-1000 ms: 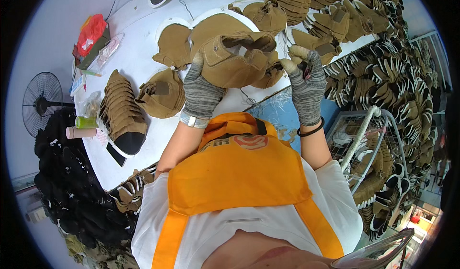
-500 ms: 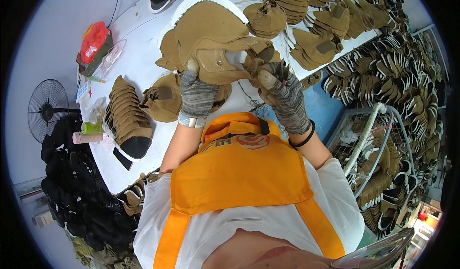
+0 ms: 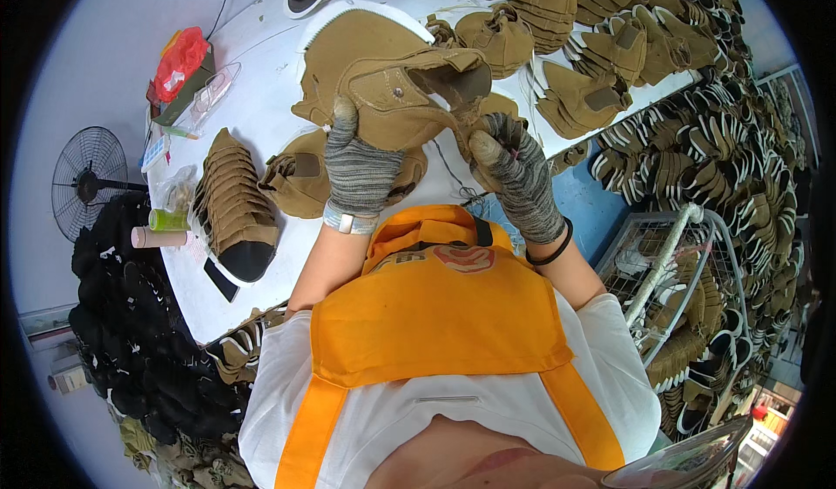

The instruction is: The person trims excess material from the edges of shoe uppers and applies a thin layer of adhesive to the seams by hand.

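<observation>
Between my hands, raised over the table, is a tan shoe upper (image 3: 361, 49) with a white strip along its curved toe edge. Its collar opening faces up and to the right, and a strap with a small metal snap shows on its side. My gloved left hand (image 3: 361, 162) grips the lower left part, thumb on the outside. My gloved right hand (image 3: 514, 171) pinches the heel end at the right; the fingertips partly hide that edge. Under and behind my left hand, another tan upper (image 3: 292, 180) lies on the table.
A stack of tan uppers with a black toe (image 3: 239, 210) stands on the white table (image 3: 187, 284) at left, beside a dark phone (image 3: 220, 280). More upper piles (image 3: 583, 97) lie at the far right. A wire cart (image 3: 670, 263) holds uppers at right; a fan (image 3: 87, 180) stands left.
The upper has turned in my hands, so its collar opening shows wider now. Both hands keep hold and have barely shifted; the whole view has moved slightly.
</observation>
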`<state>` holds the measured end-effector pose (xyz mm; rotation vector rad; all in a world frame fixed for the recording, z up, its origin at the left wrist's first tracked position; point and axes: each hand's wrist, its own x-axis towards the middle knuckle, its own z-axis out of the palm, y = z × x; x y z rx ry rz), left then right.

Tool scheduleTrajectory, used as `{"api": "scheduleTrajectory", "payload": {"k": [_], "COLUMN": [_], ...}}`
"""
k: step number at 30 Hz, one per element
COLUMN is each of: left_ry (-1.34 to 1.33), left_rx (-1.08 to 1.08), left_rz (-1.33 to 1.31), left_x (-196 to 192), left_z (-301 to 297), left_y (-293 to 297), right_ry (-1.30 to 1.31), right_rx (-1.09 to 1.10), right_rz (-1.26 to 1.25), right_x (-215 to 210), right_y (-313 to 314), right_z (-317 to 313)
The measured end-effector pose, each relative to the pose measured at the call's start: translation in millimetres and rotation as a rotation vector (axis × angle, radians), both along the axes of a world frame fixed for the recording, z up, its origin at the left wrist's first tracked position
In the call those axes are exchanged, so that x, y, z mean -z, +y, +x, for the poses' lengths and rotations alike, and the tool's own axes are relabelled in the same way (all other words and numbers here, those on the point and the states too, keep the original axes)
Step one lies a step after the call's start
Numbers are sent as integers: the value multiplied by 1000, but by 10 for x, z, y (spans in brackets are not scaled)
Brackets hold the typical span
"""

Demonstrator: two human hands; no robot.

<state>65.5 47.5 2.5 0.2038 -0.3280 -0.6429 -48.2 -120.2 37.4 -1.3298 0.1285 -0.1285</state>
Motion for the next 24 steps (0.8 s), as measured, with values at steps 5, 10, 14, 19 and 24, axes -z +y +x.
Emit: {"api": "scheduleTrajectory", "payload": {"k": [5,10,14,19,24], "left_ry": [-63,-155,-362,-206,-267], "left_rx": [-268,-404,-393,-354,-334], "left_rz": [177,444,725,615,640], "left_x": [-15,101,-46,58,70], "left_z": [58,195,176,267,319], "left_y": [143,434,569,635,669], "right_ry": [-185,-470,-515,-610,-603], "right_rx": [63,223,247,235,11], "right_rz": [-275,-780,-1119,-1263,-1271], "right_x": [107,345,335,244,244], "right_y": [31,27,-6,-20,16], "right_z": [67,134,131,103,91]}}
